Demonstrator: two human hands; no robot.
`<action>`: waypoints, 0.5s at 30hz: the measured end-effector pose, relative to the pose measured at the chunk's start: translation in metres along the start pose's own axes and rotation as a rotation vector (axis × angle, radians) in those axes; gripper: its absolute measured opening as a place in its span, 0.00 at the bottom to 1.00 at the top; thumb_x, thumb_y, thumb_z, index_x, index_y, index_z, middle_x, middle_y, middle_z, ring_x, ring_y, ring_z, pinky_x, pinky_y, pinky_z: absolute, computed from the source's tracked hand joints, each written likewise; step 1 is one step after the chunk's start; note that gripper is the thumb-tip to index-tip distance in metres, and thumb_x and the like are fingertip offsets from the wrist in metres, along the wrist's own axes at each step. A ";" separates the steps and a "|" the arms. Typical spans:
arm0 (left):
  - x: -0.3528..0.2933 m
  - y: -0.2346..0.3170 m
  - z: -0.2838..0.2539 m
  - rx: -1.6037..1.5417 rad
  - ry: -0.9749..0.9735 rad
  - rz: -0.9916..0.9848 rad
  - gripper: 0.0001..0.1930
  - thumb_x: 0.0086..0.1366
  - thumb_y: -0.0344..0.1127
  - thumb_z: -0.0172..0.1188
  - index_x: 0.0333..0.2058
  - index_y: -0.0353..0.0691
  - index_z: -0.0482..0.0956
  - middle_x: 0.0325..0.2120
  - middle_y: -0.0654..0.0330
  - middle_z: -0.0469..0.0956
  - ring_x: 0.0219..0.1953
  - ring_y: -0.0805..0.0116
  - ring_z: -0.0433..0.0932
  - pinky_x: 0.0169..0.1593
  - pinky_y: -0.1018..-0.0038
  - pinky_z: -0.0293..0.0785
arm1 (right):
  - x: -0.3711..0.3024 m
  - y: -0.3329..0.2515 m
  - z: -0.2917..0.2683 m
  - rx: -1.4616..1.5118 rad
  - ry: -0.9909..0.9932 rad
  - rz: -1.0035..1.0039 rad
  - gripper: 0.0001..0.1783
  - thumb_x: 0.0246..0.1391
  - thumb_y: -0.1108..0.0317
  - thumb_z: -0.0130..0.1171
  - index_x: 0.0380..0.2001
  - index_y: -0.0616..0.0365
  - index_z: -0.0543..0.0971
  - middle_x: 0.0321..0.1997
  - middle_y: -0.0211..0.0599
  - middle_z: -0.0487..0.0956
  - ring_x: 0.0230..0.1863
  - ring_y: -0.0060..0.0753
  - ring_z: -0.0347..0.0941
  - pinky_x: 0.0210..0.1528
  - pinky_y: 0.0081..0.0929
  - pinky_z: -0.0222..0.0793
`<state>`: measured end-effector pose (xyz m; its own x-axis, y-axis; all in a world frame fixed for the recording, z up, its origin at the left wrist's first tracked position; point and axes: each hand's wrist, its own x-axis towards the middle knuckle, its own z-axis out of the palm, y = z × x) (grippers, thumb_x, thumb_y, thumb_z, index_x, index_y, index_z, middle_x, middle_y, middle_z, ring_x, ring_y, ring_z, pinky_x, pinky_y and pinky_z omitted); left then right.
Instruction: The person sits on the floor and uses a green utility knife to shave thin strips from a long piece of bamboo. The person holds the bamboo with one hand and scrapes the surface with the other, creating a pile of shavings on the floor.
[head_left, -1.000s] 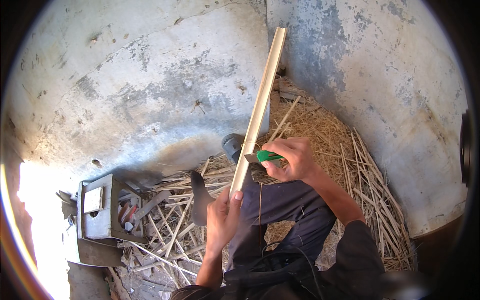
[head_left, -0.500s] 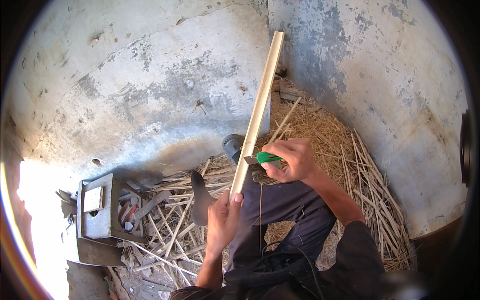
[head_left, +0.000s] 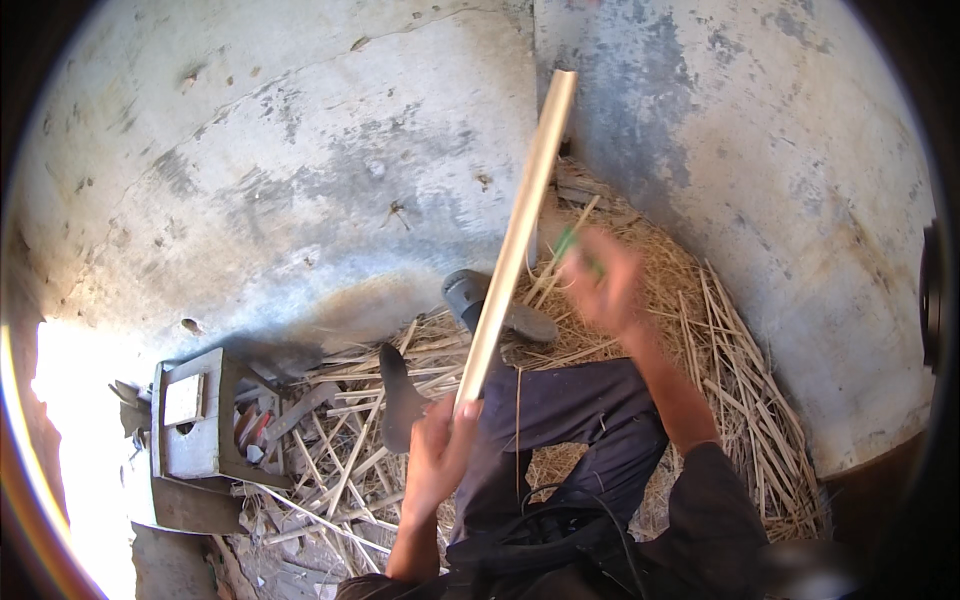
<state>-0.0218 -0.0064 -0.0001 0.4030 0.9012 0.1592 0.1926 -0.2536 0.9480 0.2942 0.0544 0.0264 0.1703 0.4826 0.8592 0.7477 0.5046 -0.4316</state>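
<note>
Beside the left hand (head_left: 440,455), grey wooden box (head_left: 190,425) holding red-handled tools (head_left: 252,428)

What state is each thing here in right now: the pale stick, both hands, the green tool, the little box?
pale stick: held at its lower end, slanting up toward the wall
left hand: closed around the stick's lower end
right hand: blurred, gripping a green-handled tool
grey box: on the floor, open-sided, with bits inside
</note>
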 end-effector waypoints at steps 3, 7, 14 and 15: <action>-0.031 -0.005 0.001 -0.086 -0.093 -0.108 0.14 0.82 0.38 0.57 0.37 0.34 0.80 0.19 0.71 0.69 0.24 0.83 0.65 0.27 0.74 0.62 | 0.031 0.050 -0.057 -0.118 0.173 0.286 0.17 0.72 0.52 0.57 0.42 0.52 0.86 0.27 0.26 0.81 0.19 0.16 0.62 0.19 0.23 0.55; -0.023 -0.020 0.002 -0.092 -0.024 -0.152 0.14 0.82 0.38 0.58 0.37 0.33 0.80 0.17 0.71 0.68 0.22 0.84 0.64 0.26 0.76 0.61 | 0.011 0.048 -0.052 -0.032 0.071 0.170 0.19 0.72 0.49 0.56 0.43 0.51 0.86 0.27 0.26 0.82 0.19 0.17 0.61 0.19 0.25 0.57; -0.008 -0.002 0.008 -0.002 0.103 -0.054 0.20 0.84 0.44 0.56 0.30 0.39 0.74 0.16 0.71 0.70 0.19 0.85 0.64 0.23 0.79 0.58 | -0.006 -0.009 -0.026 0.048 -0.315 -0.013 0.15 0.66 0.54 0.65 0.45 0.53 0.85 0.31 0.33 0.87 0.26 0.27 0.85 0.25 0.28 0.79; -0.006 -0.002 0.009 -0.005 0.122 -0.029 0.20 0.83 0.43 0.56 0.29 0.39 0.74 0.15 0.71 0.70 0.18 0.85 0.64 0.23 0.79 0.58 | -0.007 -0.013 -0.025 0.047 -0.357 -0.068 0.15 0.65 0.55 0.67 0.45 0.53 0.85 0.31 0.34 0.87 0.26 0.29 0.86 0.26 0.28 0.80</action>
<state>-0.0167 -0.0139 -0.0048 0.2852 0.9443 0.1642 0.1982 -0.2258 0.9538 0.2997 0.0265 0.0328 -0.1199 0.6619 0.7399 0.7180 0.5726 -0.3959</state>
